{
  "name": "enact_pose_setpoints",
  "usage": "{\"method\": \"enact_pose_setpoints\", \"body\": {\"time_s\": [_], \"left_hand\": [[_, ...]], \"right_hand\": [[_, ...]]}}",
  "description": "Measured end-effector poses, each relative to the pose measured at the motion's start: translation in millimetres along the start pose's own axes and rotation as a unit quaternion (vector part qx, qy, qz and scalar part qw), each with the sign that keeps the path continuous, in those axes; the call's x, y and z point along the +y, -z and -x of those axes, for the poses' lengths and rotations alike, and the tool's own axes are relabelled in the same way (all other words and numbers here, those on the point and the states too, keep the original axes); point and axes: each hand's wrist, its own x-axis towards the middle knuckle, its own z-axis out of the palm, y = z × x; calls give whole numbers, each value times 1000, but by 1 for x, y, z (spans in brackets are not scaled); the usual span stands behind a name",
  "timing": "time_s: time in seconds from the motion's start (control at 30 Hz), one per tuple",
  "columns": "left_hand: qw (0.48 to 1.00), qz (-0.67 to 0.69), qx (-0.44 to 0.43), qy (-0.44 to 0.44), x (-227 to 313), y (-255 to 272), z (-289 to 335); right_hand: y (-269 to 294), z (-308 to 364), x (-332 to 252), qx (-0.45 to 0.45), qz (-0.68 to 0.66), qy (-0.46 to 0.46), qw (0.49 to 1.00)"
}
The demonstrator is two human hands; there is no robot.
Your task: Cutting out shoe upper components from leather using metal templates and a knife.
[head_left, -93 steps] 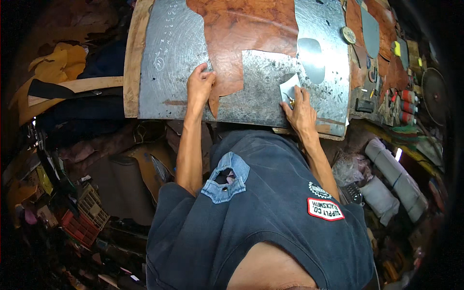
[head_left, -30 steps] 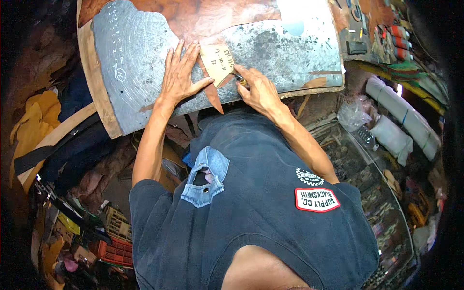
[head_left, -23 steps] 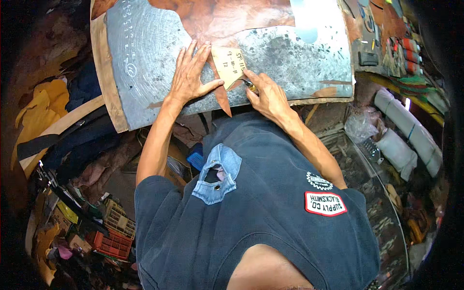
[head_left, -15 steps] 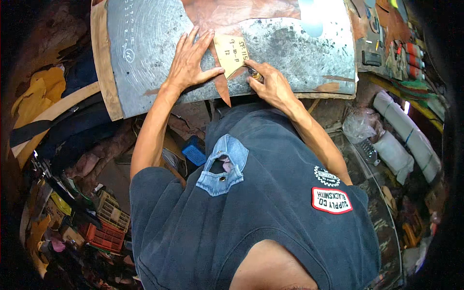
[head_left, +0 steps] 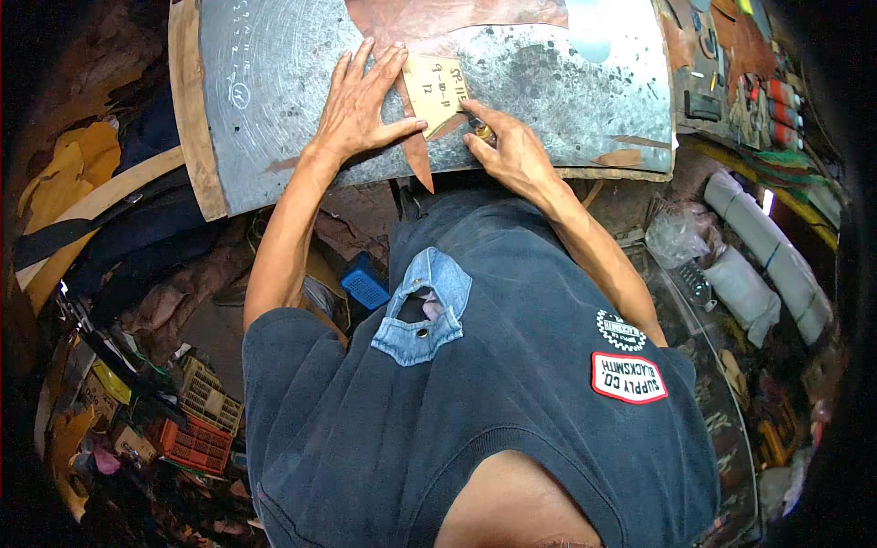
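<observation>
Your left hand (head_left: 361,110) lies flat with the fingers (head_left: 384,68) spread and released, gripping nothing; the palm and fingertips press down on the brown leather piece (head_left: 416,151), and the index fingertip rests against the left edge of the tan card template (head_left: 437,91). Your right hand (head_left: 512,151) is clenched around a small cutting tool (head_left: 482,135), whose tip sits at the template's lower right corner, just beside your thumb.

Change noted: three seconds ago your hands were well apart on the grey cutting slab (head_left: 566,91), the right one carrying a pale card. Since then the template has been laid on the leather between both sets of fingers, and over the last second it has stayed put while the tool closed on its edge. My judgement: placement is finished and tracing or cutting round the template is the step in hand.

Beyond the fingertips, the leather widens toward the far edge of the tabletop (head_left: 192,137). Far right of the fingers lie assorted small tools (head_left: 776,100).
</observation>
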Motion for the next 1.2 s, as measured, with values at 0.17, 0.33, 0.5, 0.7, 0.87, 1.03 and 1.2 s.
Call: {"method": "enact_pose_setpoints", "body": {"time_s": [0.17, 0.33, 0.5, 0.7, 0.87, 1.03, 1.2], "left_hand": [[1000, 2, 21, 15, 7, 0, -4], [1000, 16, 13, 15, 26, -1, 1], [1000, -5, 0, 20, 15, -3, 1], [1000, 10, -8, -12, -3, 4, 1], [999, -11, 14, -26, -19, 4, -6], [999, 5, 4, -33, -14, 4, -2], [999, 22, 5, -46, -13, 6, -1]], "right_hand": [[-2, -6, -3, 23, -48, 9, 999], [9, -36, 3, 75, -69, 11, 995], [28, -64, -11, 13, -9, 19, 1000], [22, -66, -5, 27, 49, 34, 998], [25, -68, -17, -3, 109, 5, 994], [15, -57, 3, 55, 153, 73, 984], [14, -40, -5, 49, 121, 32, 991]]}}
